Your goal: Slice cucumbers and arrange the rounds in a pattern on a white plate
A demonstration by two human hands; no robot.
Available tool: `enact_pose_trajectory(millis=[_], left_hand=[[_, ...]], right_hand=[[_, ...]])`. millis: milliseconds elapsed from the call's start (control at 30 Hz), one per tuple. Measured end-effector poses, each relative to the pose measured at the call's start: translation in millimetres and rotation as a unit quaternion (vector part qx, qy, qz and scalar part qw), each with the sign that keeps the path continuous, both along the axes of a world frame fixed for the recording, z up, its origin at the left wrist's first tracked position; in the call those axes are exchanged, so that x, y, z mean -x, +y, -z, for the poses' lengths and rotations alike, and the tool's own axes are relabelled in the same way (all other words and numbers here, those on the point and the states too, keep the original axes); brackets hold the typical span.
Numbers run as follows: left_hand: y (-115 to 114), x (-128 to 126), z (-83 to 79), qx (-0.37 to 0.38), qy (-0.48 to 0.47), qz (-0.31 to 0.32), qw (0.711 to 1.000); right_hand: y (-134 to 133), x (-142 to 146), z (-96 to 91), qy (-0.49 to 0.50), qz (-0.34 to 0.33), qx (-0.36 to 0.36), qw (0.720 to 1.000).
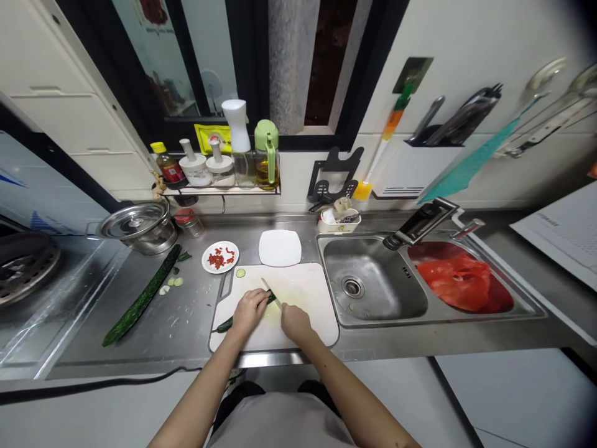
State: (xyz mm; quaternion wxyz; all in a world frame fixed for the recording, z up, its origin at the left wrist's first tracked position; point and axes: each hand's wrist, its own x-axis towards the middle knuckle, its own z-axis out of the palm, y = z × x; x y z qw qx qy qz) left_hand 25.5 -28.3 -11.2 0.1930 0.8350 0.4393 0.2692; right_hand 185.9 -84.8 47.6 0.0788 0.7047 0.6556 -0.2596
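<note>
A white cutting board (308,292) lies on the steel counter in front of me. My left hand (249,309) is curled over a dark green cucumber (225,324) that lies across the board, pinning it down. My right hand (293,320) is closed round the handle of a knife (270,291), whose blade slants up and left onto the cucumber beside my left fingers. One cucumber slice (240,272) sits at the board's top left corner.
A long whole cucumber (142,297) with a few slices lies left of the board. Behind the board stand a plate of red chilli pieces (220,257) and a bare white plate (280,247). A sink (373,311) lies to the right, with a red basin (459,283) beyond it. A lidded pot (138,225) is far left.
</note>
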Motion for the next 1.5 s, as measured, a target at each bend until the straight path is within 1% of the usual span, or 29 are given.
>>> enact_pose_trajectory(millis=[133,300,467,633,733,800,867,933,1000,1067,1133,1200,1300,1400,1500], left_hand=[[-1,0,0.9,0.0,-0.002,0.0,1.0],[-2,1,-0.6,0.001,0.0,-0.003,1.0],[-2,1,-2.3,0.001,0.01,0.002,1.0],[-3,-2,-4.3,0.006,0.025,-0.007,1.0],[-3,-4,-8.5,0.021,0.016,-0.024,0.999],[-3,-5,-13.2,0.024,-0.008,-0.052,0.998],[-4,-6,-19.7,0.01,-0.03,-0.086,0.996],[-4,-7,-27.9,-0.015,-0.033,-0.096,0.995],[-6,-9,-36.9,-0.036,-0.013,-0.062,0.997],[-7,-12,-45.3,-0.046,0.023,-0.001,0.999],[-8,-16,-51.6,-0.047,0.058,0.058,0.996],[-9,-20,-55.5,-0.039,0.081,0.099,0.991],[-9,-24,-58.1,-0.018,0.087,0.129,0.988],[-10,-26,-60.4,-0.005,0.08,0.139,0.987],[-12,-26,-62.7,-0.007,0.074,0.153,0.985]], right_hand=[[7,2,2.0,0.007,0.0,-0.005,1.0],[8,3,3.6,0.008,-0.001,-0.018,1.0],[4,4,1.0,0.003,-0.004,-0.022,1.0],[-7,-3,-2.3,0.002,0.002,-0.001,1.0],[-18,-13,-4.5,0.004,0.013,0.02,1.0],[-26,-21,-6.8,0.011,0.022,0.025,0.999],[-32,-27,-9.6,0.001,0.022,0.017,1.0],[-36,-31,-13.0,-0.019,0.018,0.002,1.0],[-39,-33,-16.5,-0.032,0.016,-0.014,0.999],[-41,-34,-19.9,-0.037,0.014,-0.029,0.999],[-42,-35,-22.7,-0.04,0.008,-0.041,0.998],[-43,-36,-24.6,-0.042,0.001,-0.051,0.998],[-45,-40,-26.0,-0.051,-0.001,-0.063,0.997],[-46,-46,-26.2,-0.062,0.002,-0.069,0.996],[-46,-52,-26.5,-0.069,0.005,-0.069,0.995]])
